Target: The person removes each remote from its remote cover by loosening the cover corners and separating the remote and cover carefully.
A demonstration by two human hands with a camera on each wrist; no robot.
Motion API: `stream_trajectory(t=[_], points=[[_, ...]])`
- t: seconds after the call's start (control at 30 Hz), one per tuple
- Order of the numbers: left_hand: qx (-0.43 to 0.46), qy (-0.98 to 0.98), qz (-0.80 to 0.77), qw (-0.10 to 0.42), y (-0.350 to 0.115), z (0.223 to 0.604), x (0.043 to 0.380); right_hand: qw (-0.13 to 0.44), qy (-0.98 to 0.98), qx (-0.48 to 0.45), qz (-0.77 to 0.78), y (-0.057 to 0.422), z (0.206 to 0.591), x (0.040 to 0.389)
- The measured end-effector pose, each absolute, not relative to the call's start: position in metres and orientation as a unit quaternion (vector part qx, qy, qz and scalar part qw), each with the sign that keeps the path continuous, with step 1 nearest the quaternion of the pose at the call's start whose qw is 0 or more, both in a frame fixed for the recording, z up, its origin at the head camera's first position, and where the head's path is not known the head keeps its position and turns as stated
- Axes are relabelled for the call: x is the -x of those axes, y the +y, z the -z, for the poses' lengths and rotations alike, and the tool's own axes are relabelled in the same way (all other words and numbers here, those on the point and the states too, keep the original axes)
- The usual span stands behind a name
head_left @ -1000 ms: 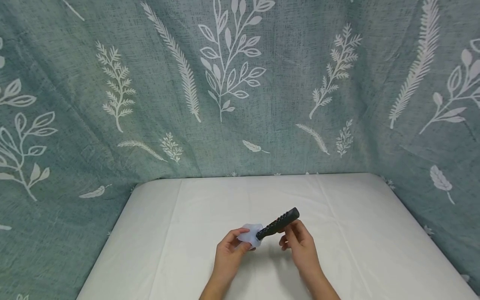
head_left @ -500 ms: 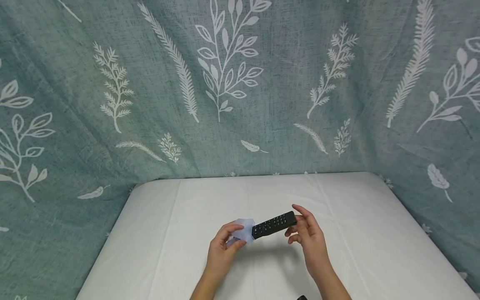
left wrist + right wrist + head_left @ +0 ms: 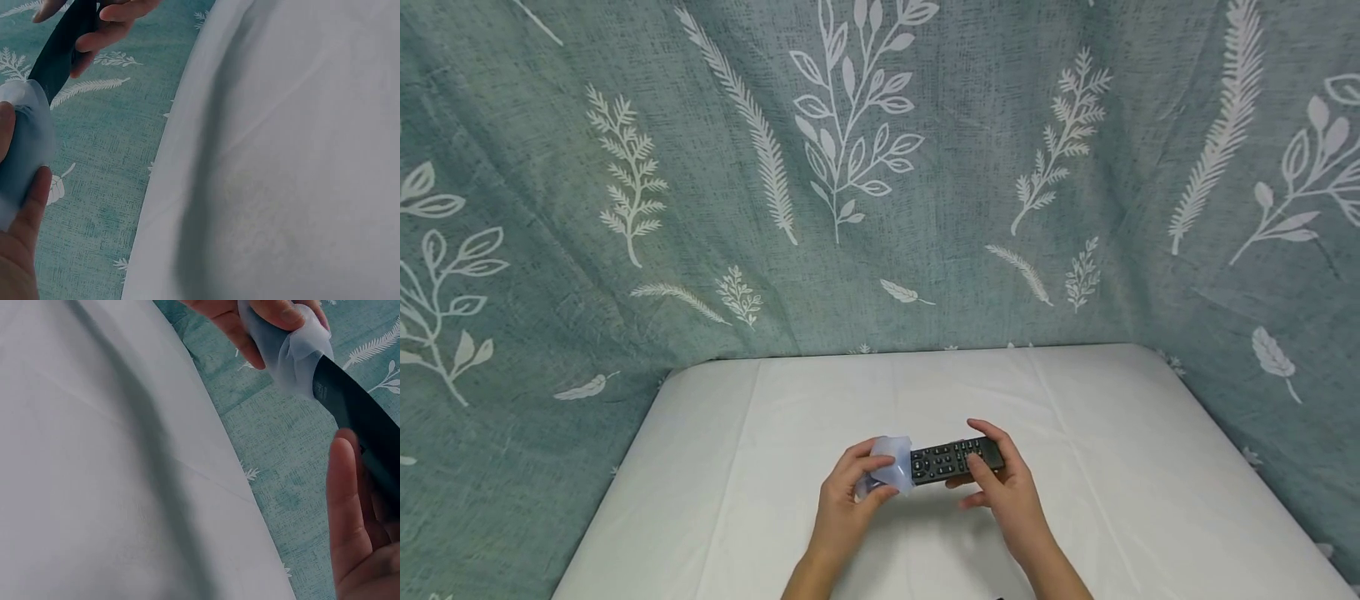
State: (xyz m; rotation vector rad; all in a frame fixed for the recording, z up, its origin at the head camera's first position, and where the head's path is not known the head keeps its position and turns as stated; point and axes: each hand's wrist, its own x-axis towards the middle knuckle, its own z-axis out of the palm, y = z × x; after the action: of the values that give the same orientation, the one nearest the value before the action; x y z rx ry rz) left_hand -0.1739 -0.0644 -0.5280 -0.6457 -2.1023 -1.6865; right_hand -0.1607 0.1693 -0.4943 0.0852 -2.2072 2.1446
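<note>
A black remote control (image 3: 936, 463) is held up above the white surface, its button side showing in the head view. Its left end sits inside a translucent whitish cover (image 3: 892, 463), thin and wrinkled like a plastic sleeve. My left hand (image 3: 842, 504) pinches that covered end between thumb and fingers. At the bare right end, my right hand (image 3: 1013, 492) grips the remote, thumb on the buttons and fingers behind. In the right wrist view the smooth back of the remote (image 3: 359, 412) shows coming out of the cover (image 3: 294, 356).
Below the hands spreads a white-covered table (image 3: 760, 500). A green curtain (image 3: 955, 167) with white leaf prints hangs behind and along both sides. A small dark thing (image 3: 1000, 598) barely shows at the bottom edge of the head view.
The remote has turned its button face toward the head camera and come nearer level. My right hand, earlier at its tip, now has its thumb over the buttons. My left hand shifted slightly left.
</note>
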Motion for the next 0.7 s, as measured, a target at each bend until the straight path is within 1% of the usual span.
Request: stream_trajectory(t=[0.13, 0.3, 0.53, 0.7], points=[[0.250, -0.756, 0.563, 0.222, -0.066, 0.527, 0.175, 0.025, -0.706, -0.046, -0.706, 0.170, 0.499, 0.161], [0.284, -0.749, 0.543, 0.252, -0.066, 0.526, 0.177, 0.021, -0.682, -0.069, -0.728, 0.172, 0.506, 0.161], [0.272, -0.769, 0.527, 0.239, -0.063, 0.524, 0.176, 0.031, -0.649, -0.060, -0.758, 0.169, 0.511, 0.162], [0.290, -0.765, 0.520, 0.246, -0.063, 0.523, 0.177, 0.036, -0.641, -0.050, -0.765, 0.168, 0.512, 0.161]])
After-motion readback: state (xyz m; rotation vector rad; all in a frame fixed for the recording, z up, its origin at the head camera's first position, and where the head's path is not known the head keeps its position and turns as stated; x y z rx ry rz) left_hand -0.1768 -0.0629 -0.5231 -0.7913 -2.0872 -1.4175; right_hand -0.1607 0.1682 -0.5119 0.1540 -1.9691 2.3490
